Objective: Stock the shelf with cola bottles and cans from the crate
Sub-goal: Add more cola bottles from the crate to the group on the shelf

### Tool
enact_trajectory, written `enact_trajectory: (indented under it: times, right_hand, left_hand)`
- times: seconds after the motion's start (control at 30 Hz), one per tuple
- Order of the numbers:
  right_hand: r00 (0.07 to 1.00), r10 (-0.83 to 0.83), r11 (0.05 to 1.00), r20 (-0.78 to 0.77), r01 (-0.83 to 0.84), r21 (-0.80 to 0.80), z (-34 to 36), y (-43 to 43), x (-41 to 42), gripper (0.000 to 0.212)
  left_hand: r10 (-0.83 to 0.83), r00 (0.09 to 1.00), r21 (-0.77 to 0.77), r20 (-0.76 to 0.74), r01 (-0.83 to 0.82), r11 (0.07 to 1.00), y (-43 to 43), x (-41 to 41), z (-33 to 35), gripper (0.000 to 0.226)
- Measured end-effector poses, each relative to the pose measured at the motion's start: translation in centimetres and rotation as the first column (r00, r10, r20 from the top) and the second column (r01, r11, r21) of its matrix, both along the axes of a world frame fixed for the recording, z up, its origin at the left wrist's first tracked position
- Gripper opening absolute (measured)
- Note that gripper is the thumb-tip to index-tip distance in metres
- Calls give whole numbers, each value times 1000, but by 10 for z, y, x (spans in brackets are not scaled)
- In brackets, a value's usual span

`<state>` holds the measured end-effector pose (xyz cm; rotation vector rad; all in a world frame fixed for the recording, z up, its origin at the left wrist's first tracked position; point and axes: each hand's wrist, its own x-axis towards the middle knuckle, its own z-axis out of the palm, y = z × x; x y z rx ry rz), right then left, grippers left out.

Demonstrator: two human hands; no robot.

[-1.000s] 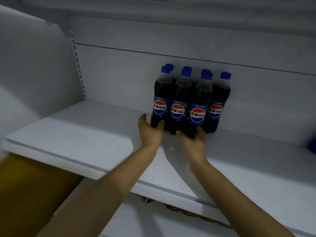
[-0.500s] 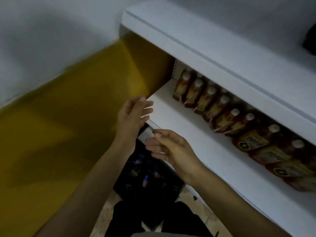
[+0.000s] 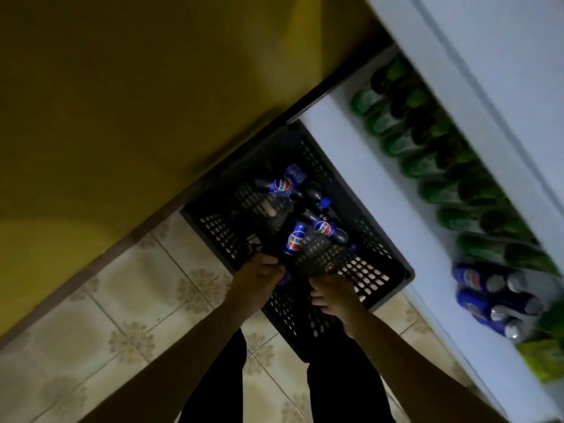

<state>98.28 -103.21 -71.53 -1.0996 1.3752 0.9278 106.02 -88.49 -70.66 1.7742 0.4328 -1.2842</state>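
I look down into a dark slotted crate (image 3: 213, 228) on the floor. Several cola bottles with blue labels lie loose in it, one at the far side (image 3: 282, 186), one on the right (image 3: 325, 228) and one in the middle (image 3: 294, 239). My left hand (image 3: 258, 277) is down at the crate's near end, its fingers curled over the dark lower end of the middle bottle. My right hand (image 3: 332, 293) reaches in beside it with its fingers pointing down and hidden in the dark.
A white shelf (image 3: 381, 184) runs along the crate's right side, holding rows of green bottles (image 3: 396, 141) and blue cans (image 3: 488, 297). A yellow wall (image 3: 122, 117) borders the crate's left. Tiled floor (image 3: 122, 300) and my dark trouser legs (image 3: 213, 386) fill the near side.
My view swung from the upper shelf with standing cola bottles down to the crate. Both hands left the shelf, dropped through the air and now reach into the crate.
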Motion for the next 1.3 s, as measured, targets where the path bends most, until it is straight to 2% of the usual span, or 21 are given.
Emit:
enact_trajectory:
  times: [0.1, 0.17, 0.23, 0.3, 0.47, 0.6, 0.67, 0.73, 0.83, 0.9, 0.93, 1.0, 1.07, 1.13, 1.23, 1.3]
  right_hand:
    - [997, 72, 996, -8, -73, -42, -86, 1, 2, 20]
    - [991, 136, 989, -6, -136, -50, -142, 0, 8, 10]
    - [981, 192, 977, 12, -190, -93, -199, -4, 13, 15]
    - [984, 176, 974, 23, -171, -147, -246, -8, 18, 23]
    - [995, 81, 974, 57, -67, -215, -326, -6, 20, 39]
    - [997, 71, 989, 19, -68, -133, -352, -1, 25, 55]
    - [996, 84, 986, 16, -81, -146, -349, -4, 22, 81]
    - [994, 103, 979, 43, -94, -181, -336, -13, 14, 99]
    - [991, 130, 974, 42, -120, -191, -278, -21, 9, 80]
    - [968, 246, 947, 45, -230, -225, -225, -29, 8, 76]
    - [942, 326, 919, 76, -297, -260, -195, -34, 8, 70]
    - [860, 482, 851, 169, -412, -327, -131, -40, 6, 62]
    - [771, 588, 785, 244, -471, -402, -64, -40, 1, 64]
    - [736, 602, 773, 309, -441, -456, -3, -35, -8, 71]
    - [738, 529, 825, 419, -330, -459, 83, -22, -16, 80]
    - [754, 445, 869, 482, -234, -436, 137, -13, -23, 78]
  left_hand:
    - [-158, 985, 44, -69, 161, 986, -18, -7, -77, 29]
    - [-187, 981, 88, -58, 192, 978, -29, -7, -128, 37]
    - [-188, 982, 133, -33, 191, 973, -38, -8, -177, 41]
    - [-183, 983, 145, -18, 184, 972, -49, -9, -218, 46]
    - [127, 988, 58, -90, -122, 991, -64, -12, -301, 47]
    - [211, 968, 49, -135, -206, 977, -75, -19, -322, 55]
    - [215, 969, 64, -119, -209, 976, -75, -20, -317, 53]
    - [204, 973, 33, -109, -201, 979, -74, -19, -300, 47]
    - [117, 988, -1, -106, -117, 993, -70, -19, -256, 44]
    - [92, 991, 2, -96, -92, 996, -69, -20, -215, 58]
    - [88, 992, 15, -88, -87, 996, -69, -21, -192, 71]
    - [102, 991, 14, -92, -101, 995, -69, -26, -151, 95]
    - [84, 994, -4, -63, -85, 996, -69, -28, -100, 93]
    - [41, 999, 7, 2, -41, 999, -67, -27, -38, 81]
    - [-29, 999, 3, 46, 29, 1000, -56, -23, 44, 78]
    - [61, 998, -45, 13, -61, 997, -45, -18, 97, 79]
